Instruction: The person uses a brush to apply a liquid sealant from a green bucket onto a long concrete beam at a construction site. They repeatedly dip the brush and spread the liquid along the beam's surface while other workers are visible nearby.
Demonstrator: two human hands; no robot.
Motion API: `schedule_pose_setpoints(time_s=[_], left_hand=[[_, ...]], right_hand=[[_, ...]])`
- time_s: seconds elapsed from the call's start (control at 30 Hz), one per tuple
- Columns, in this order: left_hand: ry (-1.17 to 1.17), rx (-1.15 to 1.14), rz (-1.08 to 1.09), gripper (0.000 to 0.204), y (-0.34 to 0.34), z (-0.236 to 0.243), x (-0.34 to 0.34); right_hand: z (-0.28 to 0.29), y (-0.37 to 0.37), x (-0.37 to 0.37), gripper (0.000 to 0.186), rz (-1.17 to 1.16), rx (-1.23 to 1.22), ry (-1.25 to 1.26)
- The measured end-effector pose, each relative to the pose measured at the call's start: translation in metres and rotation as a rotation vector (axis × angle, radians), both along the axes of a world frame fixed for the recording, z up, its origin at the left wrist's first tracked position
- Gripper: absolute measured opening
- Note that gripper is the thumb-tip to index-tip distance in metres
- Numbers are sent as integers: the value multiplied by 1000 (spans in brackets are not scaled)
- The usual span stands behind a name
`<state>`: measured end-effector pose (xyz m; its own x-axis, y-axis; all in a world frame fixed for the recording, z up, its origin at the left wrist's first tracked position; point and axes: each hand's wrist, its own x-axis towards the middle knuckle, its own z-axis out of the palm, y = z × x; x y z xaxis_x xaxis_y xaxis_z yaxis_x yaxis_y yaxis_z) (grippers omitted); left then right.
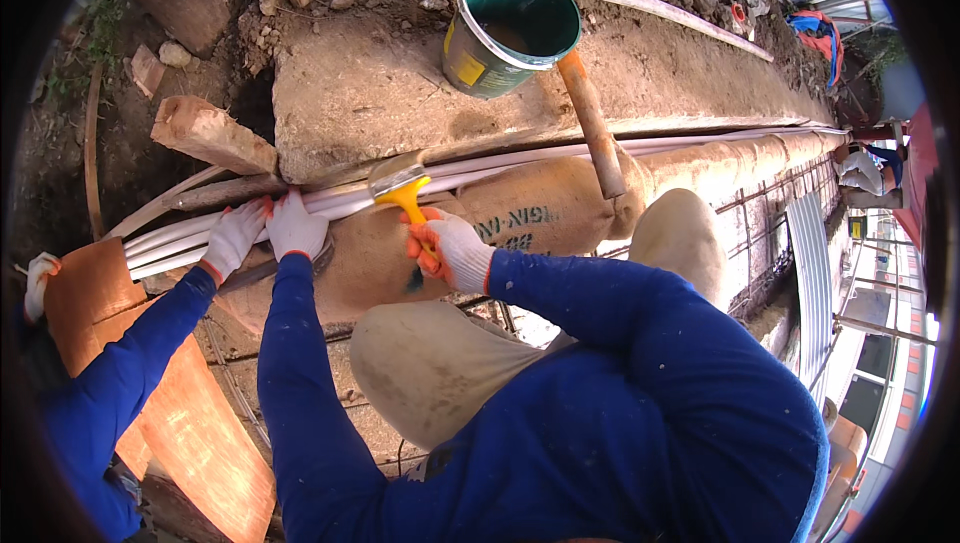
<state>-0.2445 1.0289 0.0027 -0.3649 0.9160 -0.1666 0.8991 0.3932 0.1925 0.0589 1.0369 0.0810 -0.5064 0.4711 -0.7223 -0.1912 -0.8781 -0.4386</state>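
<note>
My right hand (452, 250), in a white glove with orange fingertips, is closed around the yellow handle of a flat paintbrush (407, 191). The brush's head lies over a bundle of long white pipes (345, 205). Left of it, my gloved left hand (297, 227) rests on the same pipes, its fingers curled over them and partly hidden. Right beside it, a co-worker's gloved hand (236, 239) also grips the pipes; that person's other hand (40, 285) is at the far left by a brown board (95, 293). Printed burlap sacking (540, 205) runs below the pipes.
A green bucket (515, 13) with some liquid stands on the concrete ledge (370, 93). A wooden stake (592, 125) leans across the pipes. A cut timber post (212, 135) juts in at the left. Reinforcing bars (765, 198) and a corrugated sheet (810, 278) lie to the right.
</note>
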Motion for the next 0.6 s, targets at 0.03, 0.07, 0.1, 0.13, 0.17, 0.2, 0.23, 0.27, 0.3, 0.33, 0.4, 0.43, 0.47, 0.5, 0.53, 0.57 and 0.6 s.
schedule_pose_setpoints(time_s=[0.03,0.07,0.1,0.13,0.17,0.2,0.23,0.27,0.3,0.33,0.4,0.43,0.47,0.5,0.53,0.57,0.6], left_hand=[[5,5,-6,69,-1,-3,-1],[11,11,-12,70,-4,-7,-1],[15,19,-18,71,-2,-10,-1],[10,12,-17,73,0,-7,0],[6,0,-11,75,-2,-3,0],[-1,-12,-7,76,-3,-1,1],[8,-5,-7,75,-6,-4,1],[19,3,-7,74,-7,-6,-1],[29,15,-10,72,-7,-8,-1],[19,1,-6,72,-6,-7,1],[6,-23,0,72,-4,-2,2],[10,-26,2,72,-2,-1,3],[15,-29,5,72,-2,0,4],[20,-34,9,72,-2,1,4],[13,-40,13,73,-2,1,3],[6,-44,15,75,-1,1,3],[1,-47,15,77,0,2,3]], right_hand=[[-4,2,6,28,55,24,-32],[-12,8,19,29,109,49,-63],[-18,15,34,31,163,76,-97],[-18,23,57,30,153,129,-171],[-7,36,84,28,85,44,-218],[-8,42,117,28,-41,44,-263],[-7,50,151,28,-65,88,-293],[-3,53,177,27,-116,98,-349],[-8,52,197,25,-254,68,-418],[-19,50,215,24,-378,115,-433],[-26,48,216,20,-475,110,-422],[-29,44,205,17,-490,91,-415],[-40,43,183,15,-479,80,-431],[-38,43,145,15,-401,22,-450],[-37,35,105,17,-296,59,-445],[-34,30,66,15,-225,65,-435],[-30,26,27,14,-156,74,-425]])
